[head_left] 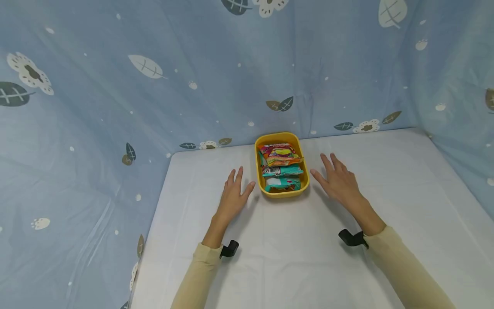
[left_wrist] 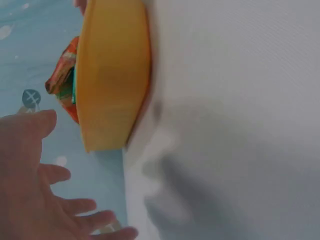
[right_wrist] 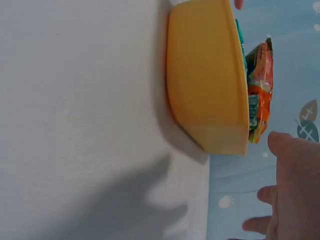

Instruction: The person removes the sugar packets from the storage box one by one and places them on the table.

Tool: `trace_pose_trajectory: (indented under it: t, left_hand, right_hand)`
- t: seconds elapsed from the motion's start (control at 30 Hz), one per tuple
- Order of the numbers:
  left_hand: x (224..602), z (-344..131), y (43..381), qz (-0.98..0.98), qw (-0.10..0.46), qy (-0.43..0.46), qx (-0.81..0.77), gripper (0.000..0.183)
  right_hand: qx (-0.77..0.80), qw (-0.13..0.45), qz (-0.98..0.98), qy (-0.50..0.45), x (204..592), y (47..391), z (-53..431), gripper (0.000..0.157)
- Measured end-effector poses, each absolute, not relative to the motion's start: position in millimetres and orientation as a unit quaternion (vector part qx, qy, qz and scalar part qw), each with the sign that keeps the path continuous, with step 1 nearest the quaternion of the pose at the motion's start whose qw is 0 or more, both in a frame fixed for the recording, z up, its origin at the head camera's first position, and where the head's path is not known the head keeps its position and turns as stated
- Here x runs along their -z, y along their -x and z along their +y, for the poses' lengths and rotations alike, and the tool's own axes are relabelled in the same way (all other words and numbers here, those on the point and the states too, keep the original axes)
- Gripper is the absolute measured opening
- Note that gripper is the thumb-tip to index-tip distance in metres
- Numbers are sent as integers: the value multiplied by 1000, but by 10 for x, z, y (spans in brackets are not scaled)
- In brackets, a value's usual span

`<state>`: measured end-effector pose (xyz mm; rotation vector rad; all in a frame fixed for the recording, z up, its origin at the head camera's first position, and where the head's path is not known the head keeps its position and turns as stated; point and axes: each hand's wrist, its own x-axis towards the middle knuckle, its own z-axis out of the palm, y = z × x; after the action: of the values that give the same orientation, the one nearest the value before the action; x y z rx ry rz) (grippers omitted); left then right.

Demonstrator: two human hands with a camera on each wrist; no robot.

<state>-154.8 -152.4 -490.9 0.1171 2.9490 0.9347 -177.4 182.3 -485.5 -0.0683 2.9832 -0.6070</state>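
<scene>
Blue leaf-print fabric (head_left: 231,77) hangs behind a yellow plastic bin (head_left: 285,195) of snack packets (head_left: 281,154), long axis toward the fabric, on a white-covered table (head_left: 301,266); left hand (head_left: 232,198) and right hand (head_left: 341,182), both empty, flank it about equally near.

Head camera looks down; wrist views share basket (head_left: 283,195).

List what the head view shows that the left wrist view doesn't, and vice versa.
Head only: the whole right hand, the left sleeve, the right sleeve, and the inside of the yellow box.
Left wrist only: a low, broad look at the box's outer side wall.
Both: the box, an orange packet, the left hand, white cloth, blue curtain.
</scene>
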Motion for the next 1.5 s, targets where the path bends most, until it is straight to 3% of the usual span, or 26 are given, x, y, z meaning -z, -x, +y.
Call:
trace_pose_trajectory:
  t: [0.87,1.5]
  left_hand:
    - [4788,-1421,1851,882,104,-61,-455,81]
    - [4747,-1379,2009,785,205,2,-584,81]
  right_hand:
    - [254,83,962,57,4438,2065,1558,81]
    - [265,124,954,60,4190,2275,1286,81]
